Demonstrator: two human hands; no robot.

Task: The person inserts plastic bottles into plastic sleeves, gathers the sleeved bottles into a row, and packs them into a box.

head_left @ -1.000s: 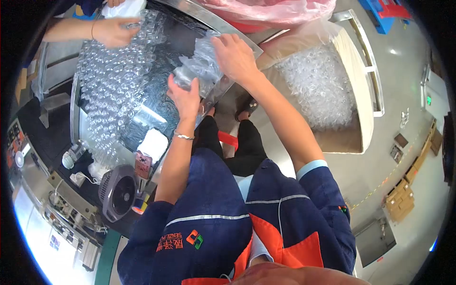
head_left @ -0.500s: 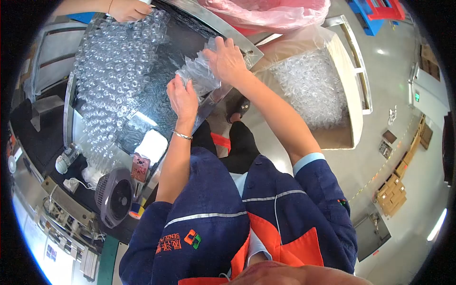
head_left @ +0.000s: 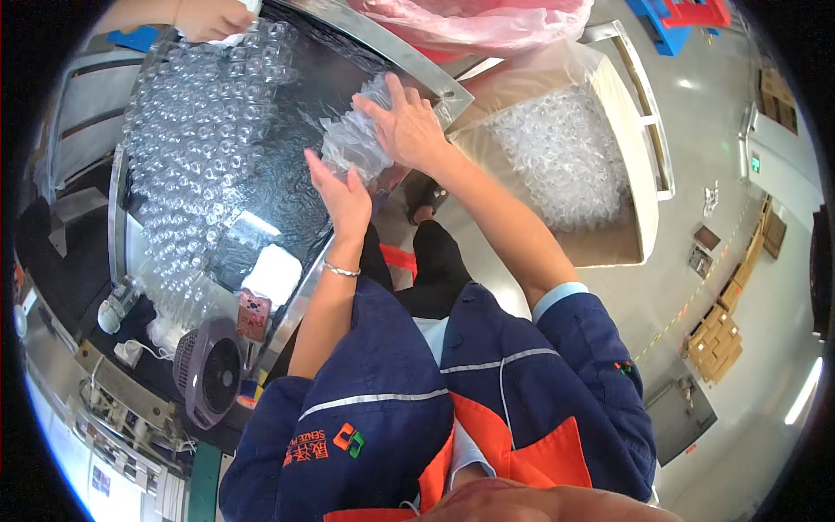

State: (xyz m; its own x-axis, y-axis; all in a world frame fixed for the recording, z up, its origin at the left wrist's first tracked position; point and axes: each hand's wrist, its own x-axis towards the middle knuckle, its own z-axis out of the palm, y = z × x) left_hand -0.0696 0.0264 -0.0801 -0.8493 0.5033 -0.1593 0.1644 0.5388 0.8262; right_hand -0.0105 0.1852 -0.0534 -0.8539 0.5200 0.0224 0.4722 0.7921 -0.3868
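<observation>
A bunch of crumpled clear plastic pieces (head_left: 355, 143) lies on the dark table near its right edge, between my two hands. My left hand (head_left: 344, 200) is at its lower left side, fingers apart and palm turned toward it. My right hand (head_left: 407, 126) rests against its right side with the fingers spread. Left of them, a wide spread of clear, domed plastic pieces (head_left: 196, 139) covers much of the dark, wet-looking tabletop (head_left: 291, 174).
A co-worker's hand (head_left: 213, 17) holds something white at the top left. A lined box (head_left: 644, 183) of clear pieces stands right, below a pink bag (head_left: 487, 22). A white cloth (head_left: 272, 274), a phone (head_left: 254, 315) and a fan (head_left: 209, 370) sit at the lower left.
The plastic bunch and both my hands have shifted slightly left and down in view. My left fingers have spread apart again. The co-worker's hand has moved up to the table's far edge.
</observation>
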